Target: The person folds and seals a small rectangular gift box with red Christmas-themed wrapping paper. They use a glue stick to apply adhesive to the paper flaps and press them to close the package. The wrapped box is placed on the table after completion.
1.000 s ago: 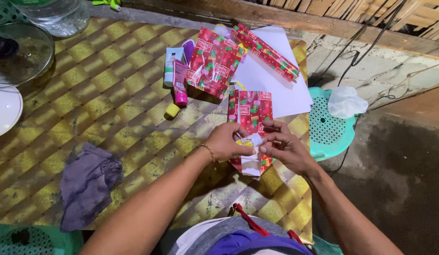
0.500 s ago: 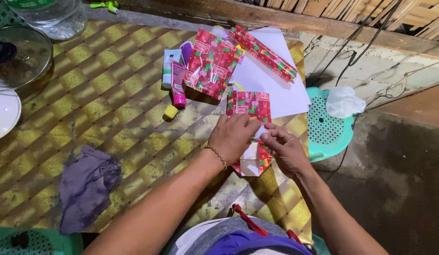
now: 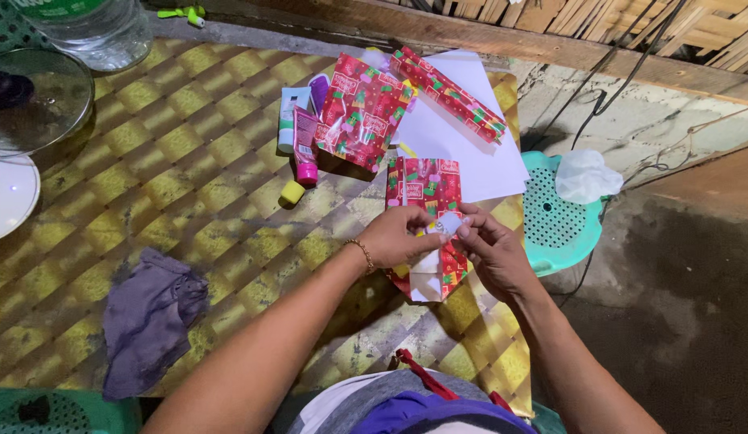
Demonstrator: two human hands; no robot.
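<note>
Grip: both of my hands pinch one small white roll of tape [image 3: 448,223]; left hand [image 3: 398,239] closed on its near side, right hand [image 3: 488,249] closed on its far side, fingertips meeting over it.
Held item, place: the tape roll sits just above the upper half of the red folded gift-wrap packet with green and white festive print [image 3: 428,193], which I take as landmark.
Landmark, place: the packet lies flat on the yellow woven-check table mat [image 3: 189,161], partly under my hands, its white underside showing at the near end.
Handling, judged: the roll looks light and stiff, its free end likely sticky and thin; best taken by the rim, thumb and finger opposite. The packet looks like thin paper, light, easily creased or torn; best held flat by a folded edge.
Behind the packet: white sheet of paper [image 3: 470,153]; long red wrapped roll [image 3: 450,92] lying across it.
Left of and behind the packet: second red printed wrap piece [image 3: 362,112]; pink tube with pink cap [image 3: 305,145]; small yellow cap [image 3: 292,191].
Far left of the packet: crumpled grey-purple cloth [image 3: 149,317]; clear glass lid [image 3: 36,100].
Right of the packet: turquoise perforated plastic stool [image 3: 555,221], off the table, with a white crumpled bag [image 3: 587,175] on it.
</note>
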